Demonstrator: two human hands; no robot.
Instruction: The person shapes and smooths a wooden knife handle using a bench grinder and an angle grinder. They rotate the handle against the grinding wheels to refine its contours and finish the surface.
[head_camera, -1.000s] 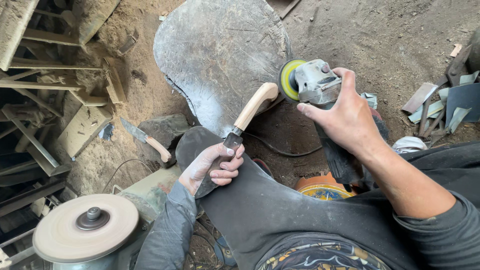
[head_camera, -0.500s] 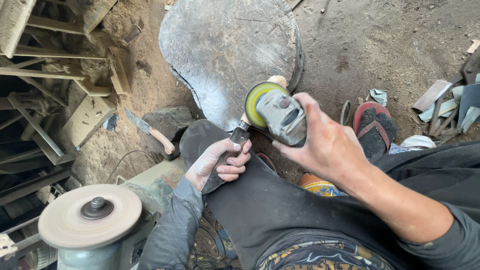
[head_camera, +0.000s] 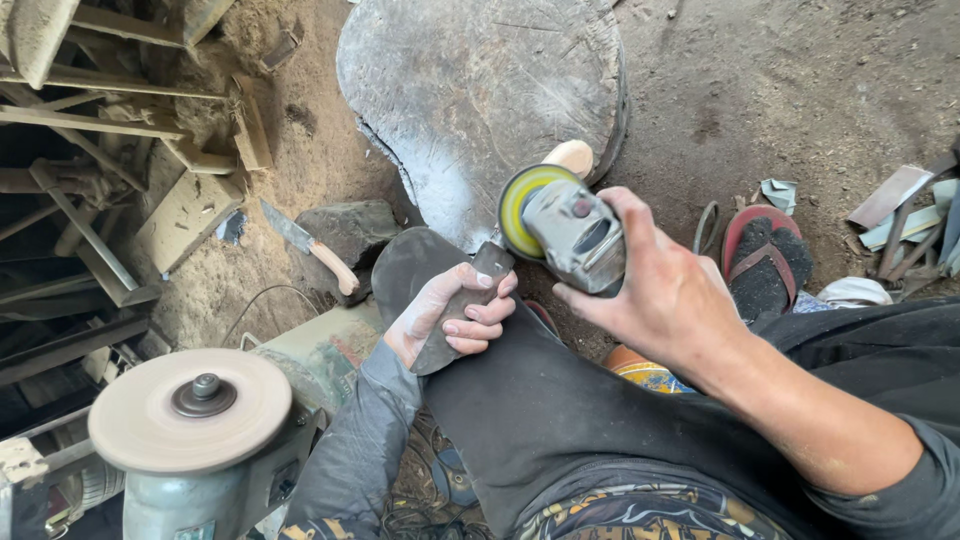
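Note:
My left hand (head_camera: 450, 315) grips the dark blade of a knife, its pale wooden handle (head_camera: 572, 156) pointing away over a round wooden block (head_camera: 470, 90). My right hand (head_camera: 665, 295) holds a grey angle grinder (head_camera: 575, 232) with a yellow-green disc (head_camera: 520, 205). The disc sits against the knife handle, hiding most of it. Both hands work above my knee, which is covered by a dark apron (head_camera: 530, 400).
A bench grinder with a flat pale wheel (head_camera: 190, 408) stands at lower left. A second knife (head_camera: 308, 245) lies on the dirt by a stone (head_camera: 350, 228). Wooden scraps and frames fill the left side. A red sandal (head_camera: 765, 255) and metal scraps lie at right.
My right hand has swung the grinder leftward from beside the knife handle onto it. The disc now covers most of the handle. My left hand keeps its grip on the blade.

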